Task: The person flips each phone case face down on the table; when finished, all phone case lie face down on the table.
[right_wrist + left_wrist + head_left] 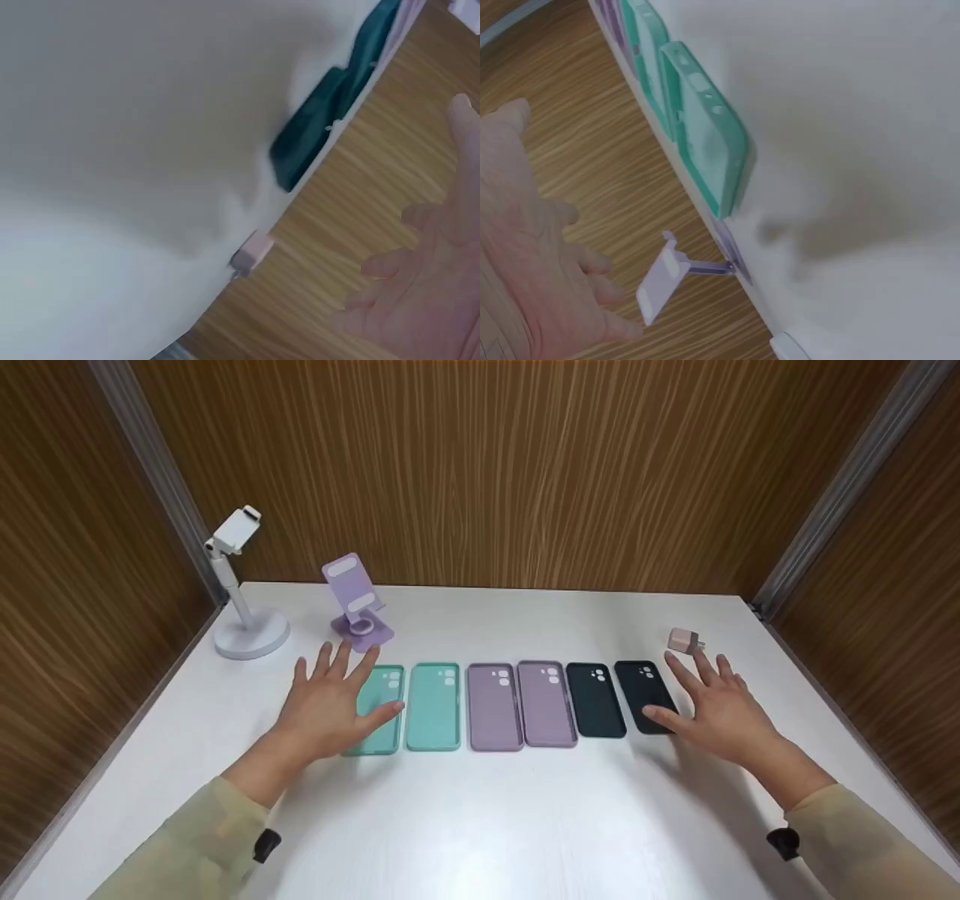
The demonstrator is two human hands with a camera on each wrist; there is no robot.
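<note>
— What's under your hands?

— A row of six phone cases lies mid-table. My left hand (pixel 326 712) hangs flat, fingers spread, over the outer teal case (pixel 377 706), grasping nothing. My right hand (pixel 716 709) is just as loose, thumb over the outer dark case (pixel 643 695); whether either hand touches its case, I cannot tell.

— And between them?

— A second teal case (pixel 433 706), two purple cases (pixel 493 706), another dark case (pixel 595 699), close side by side.

— Room around?

— Bare white table (pixel 480 817) toward me. Behind: purple stand (pixel 355 604), white stand (pixel 241 585), pink charger (pixel 684 640) just beyond my right fingertips. Wood walls (pixel 525 465) close three sides.
</note>
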